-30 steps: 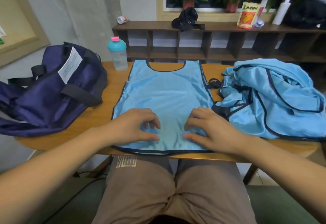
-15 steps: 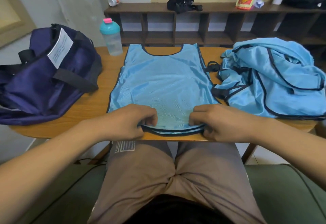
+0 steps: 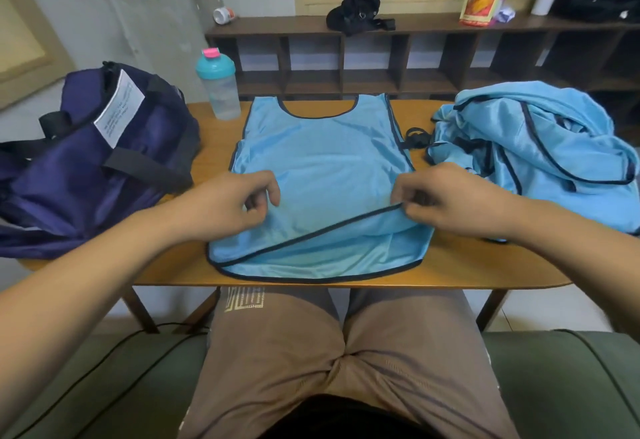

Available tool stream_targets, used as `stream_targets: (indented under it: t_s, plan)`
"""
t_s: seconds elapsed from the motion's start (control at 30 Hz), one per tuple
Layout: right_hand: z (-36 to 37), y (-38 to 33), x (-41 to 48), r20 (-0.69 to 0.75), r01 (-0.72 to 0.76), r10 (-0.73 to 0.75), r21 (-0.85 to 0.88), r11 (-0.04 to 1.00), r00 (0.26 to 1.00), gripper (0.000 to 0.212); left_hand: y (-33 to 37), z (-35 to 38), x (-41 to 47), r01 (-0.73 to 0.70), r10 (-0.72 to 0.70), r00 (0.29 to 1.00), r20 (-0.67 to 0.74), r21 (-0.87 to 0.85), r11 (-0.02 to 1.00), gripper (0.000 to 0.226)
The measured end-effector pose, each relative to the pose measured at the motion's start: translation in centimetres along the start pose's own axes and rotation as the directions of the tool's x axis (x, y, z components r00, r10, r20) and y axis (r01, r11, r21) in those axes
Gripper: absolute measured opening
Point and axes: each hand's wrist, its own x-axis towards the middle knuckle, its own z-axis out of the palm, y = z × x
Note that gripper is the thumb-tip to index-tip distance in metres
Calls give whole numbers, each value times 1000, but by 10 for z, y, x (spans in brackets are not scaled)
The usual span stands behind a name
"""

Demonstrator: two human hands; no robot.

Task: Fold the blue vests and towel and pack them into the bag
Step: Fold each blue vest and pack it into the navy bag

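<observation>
A light blue vest (image 3: 325, 158) with dark trim lies flat in the middle of the wooden table (image 3: 460, 265), neck opening away from me. My right hand (image 3: 446, 196) pinches the top layer's dark hem and holds it lifted above the bottom layer. My left hand (image 3: 228, 203) has curled fingers on the vest's left side; whether it pinches cloth is hidden. A heap of more blue vests and a blue towel (image 3: 540, 154) lies at the right. The open navy bag (image 3: 86, 158) sits at the left.
A clear shaker bottle with a teal lid (image 3: 220, 89) stands behind the bag and vest. A dark wooden shelf unit (image 3: 415, 58) runs along the back wall with a black pouch and a packet on it. My knees are under the table's near edge.
Both hands went from pressing the vest's bottom to taking its hem at the table edge. Now the right hand has lifted the top layer's hem away from me, exposing the bottom layer.
</observation>
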Motion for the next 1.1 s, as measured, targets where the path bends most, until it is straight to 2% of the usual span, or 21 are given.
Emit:
stream_targets:
  t_s: [0.1,0.13,0.2,0.3,0.37,0.47,0.57,0.63,0.7,0.8,0.97,1.1]
  plan:
    - [-9,8,21,-136,-48,62,101,994,989,14,13,-5,12,2,-3,1000,-28,-58,998,17]
    - [-10,11,29,-171,-57,77,116,992,982,12,19,-2,15,3,-3,1000,3,-54,999,26]
    - [-10,17,45,-223,-78,106,132,988,969,10,23,8,19,12,-17,996,86,61,998,43]
    - [-4,27,63,-290,-93,128,130,987,949,8,9,12,30,38,-68,991,119,241,970,40]
    - [3,34,72,-337,-96,115,74,993,934,7,-7,3,41,95,-103,994,20,250,964,31]
    - [17,48,83,-363,-131,95,-76,989,927,19,-33,-11,56,217,-179,958,-224,158,963,26]
    - [32,60,86,-303,-208,107,-325,923,947,48,-58,-11,63,307,-260,929,-264,158,938,32]
    - [39,63,81,-311,-237,106,-421,875,944,59,-69,-6,63,325,-241,919,-311,254,911,39]
    - [43,58,71,-352,-222,70,-413,883,933,57,-67,0,59,292,-145,916,-373,373,881,36]
    - [44,43,47,-398,-141,8,-307,941,918,46,-35,11,50,141,15,930,-368,393,908,25]
    - [44,19,-8,-488,-65,-33,-183,981,872,20,30,43,29,-140,173,958,-229,151,979,15]
    - [57,10,-54,-515,-107,43,-95,990,856,7,56,78,16,-248,237,948,-210,-25,969,21]
